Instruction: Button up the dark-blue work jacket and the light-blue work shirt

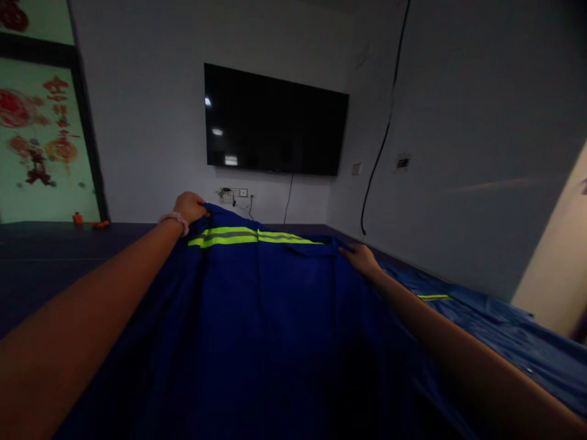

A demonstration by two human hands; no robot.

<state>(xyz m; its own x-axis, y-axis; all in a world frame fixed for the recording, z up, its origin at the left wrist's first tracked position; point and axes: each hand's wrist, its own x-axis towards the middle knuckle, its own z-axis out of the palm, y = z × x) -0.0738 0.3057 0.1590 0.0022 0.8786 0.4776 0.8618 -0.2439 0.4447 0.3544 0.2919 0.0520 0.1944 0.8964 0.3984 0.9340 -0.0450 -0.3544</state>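
Stretched out in front of me is a dark blue work jacket (284, 293) with a yellow-green and grey reflective band across its upper part. My left hand (189, 208), with a pink band at the wrist, is closed on the jacket's upper left edge. Lower and to the right, my right hand (362, 259) pinches the upper right edge. Between the hands the top edge slopes down to the right and sags near the right hand. The jacket's lower part hangs toward me and fades into shadow.
A dark table (50, 250) stretches behind the jacket. Lighter blue clothing (499, 330) with a yellow stripe lies at the right. Small orange items (77, 218) sit at the table's far left. A television (275, 122) and a hanging black cable (383, 143) are on the walls.
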